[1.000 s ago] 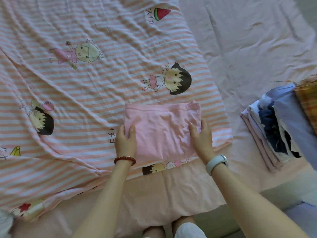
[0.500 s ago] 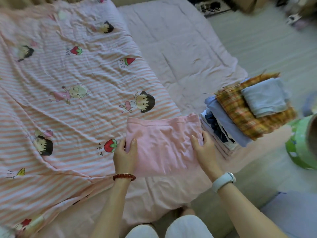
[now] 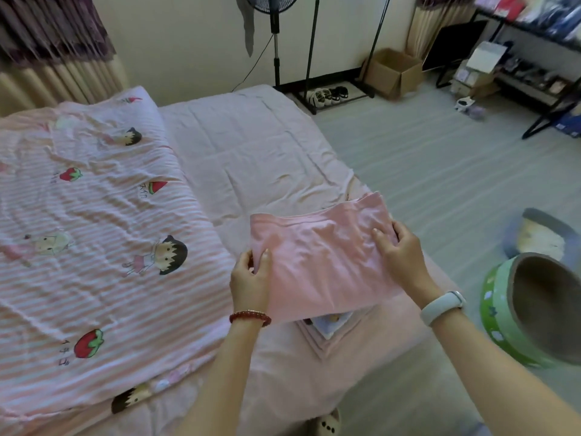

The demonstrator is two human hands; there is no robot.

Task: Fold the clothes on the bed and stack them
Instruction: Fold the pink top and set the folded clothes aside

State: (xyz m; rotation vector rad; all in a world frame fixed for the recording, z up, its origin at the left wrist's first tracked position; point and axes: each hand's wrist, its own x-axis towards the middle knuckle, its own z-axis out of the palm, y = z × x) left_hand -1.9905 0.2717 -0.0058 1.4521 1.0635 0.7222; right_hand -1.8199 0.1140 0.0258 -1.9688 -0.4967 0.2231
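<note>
A folded pink garment (image 3: 320, 256) hangs in the air over the right side of the bed (image 3: 251, 152). My left hand (image 3: 250, 278) pinches its left edge, thumb on top. My right hand (image 3: 399, 250) grips its right edge, fingers on top. Under the garment lies the stack of folded clothes (image 3: 327, 333); only its near corner shows, the upper pieces are hidden by the pink cloth.
A striped pink cartoon blanket (image 3: 94, 247) covers the bed's left side. Off the bed's right edge, a green round tub (image 3: 534, 309) and a blue tray (image 3: 540, 237) stand on the floor. A fan stand (image 3: 276, 42), shoes and a cardboard box (image 3: 393, 72) are by the far wall.
Both hands lifted the folded pink garment off the blanket and carried it right, over the stack. The view swung up and right.
</note>
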